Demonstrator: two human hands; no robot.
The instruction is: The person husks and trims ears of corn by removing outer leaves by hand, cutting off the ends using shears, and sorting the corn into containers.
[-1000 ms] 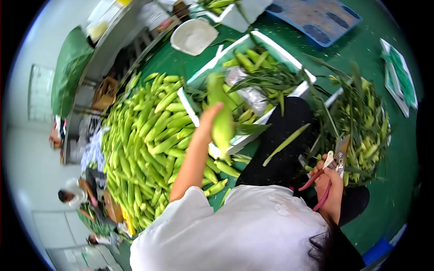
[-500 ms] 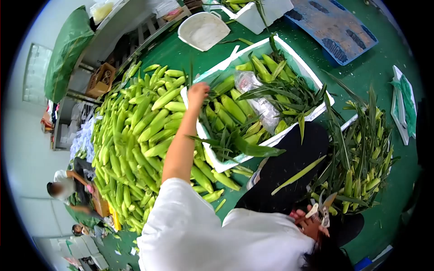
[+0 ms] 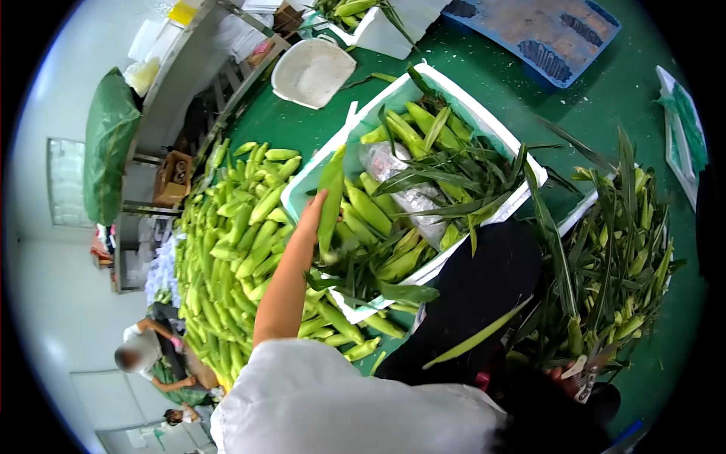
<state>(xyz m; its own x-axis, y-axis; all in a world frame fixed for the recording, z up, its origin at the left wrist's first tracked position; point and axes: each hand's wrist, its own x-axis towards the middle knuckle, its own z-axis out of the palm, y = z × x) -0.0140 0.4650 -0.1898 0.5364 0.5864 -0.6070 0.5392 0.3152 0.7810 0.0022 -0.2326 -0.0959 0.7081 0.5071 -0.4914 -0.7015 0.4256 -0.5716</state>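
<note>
My left hand [image 3: 314, 213] reaches forward over the near left edge of a white foam box [image 3: 495, 210]. Its fingers are wrapped round a green ear of corn in its husk [image 3: 331, 189], tilted nearly upright. Inside the box lie more ears of corn [image 3: 369, 209], long dark leaves and a clear plastic-wrapped bundle [image 3: 414, 193]. Low at the right, my right hand [image 3: 563, 378] is closed on pruning shears [image 3: 588, 372], partly hidden by dark hair and blurred. The shears are close to a heap of husks and leaves [image 3: 624, 280].
A large pile of corn ears [image 3: 234, 257] covers the floor left of the box. Behind are a white tub [image 3: 311, 72] and a blue pallet [image 3: 552, 38]. Another person [image 3: 155, 352] sits beyond the pile at left. A loose husk leaf [image 3: 476, 335] lies across my dark-clothed leg.
My left hand, earlier at the box's left edge with no corn visible, now holds an ear raised there. My right hand and the shears have shifted right. The whole view has turned slightly.
</note>
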